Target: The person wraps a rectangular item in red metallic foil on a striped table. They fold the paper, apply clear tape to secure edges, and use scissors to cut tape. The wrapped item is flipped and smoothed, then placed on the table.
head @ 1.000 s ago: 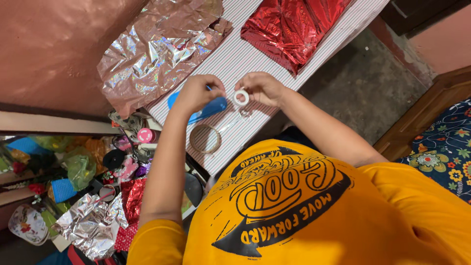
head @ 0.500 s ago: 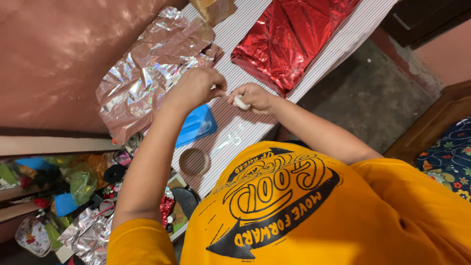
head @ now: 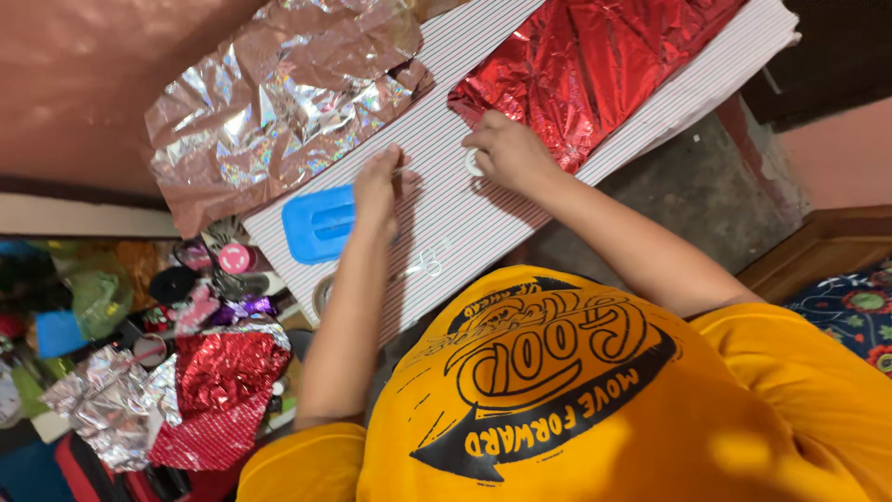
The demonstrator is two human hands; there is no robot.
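1. Head view: your right hand rests on the striped sheet, its fingers curled close around a small white tape roll, pinching it at the near edge of the red foil-wrapped parcel.
2. Your left hand lies on the same sheet, well apart from the right, fingers drawn together. They seem to nip something thin, but you cannot tell what.
3. Just left of that hand lies a blue plastic piece, touching the sheet.
4. Crumpled silver foil spreads above it.
5. More foil scraps sit lower left.
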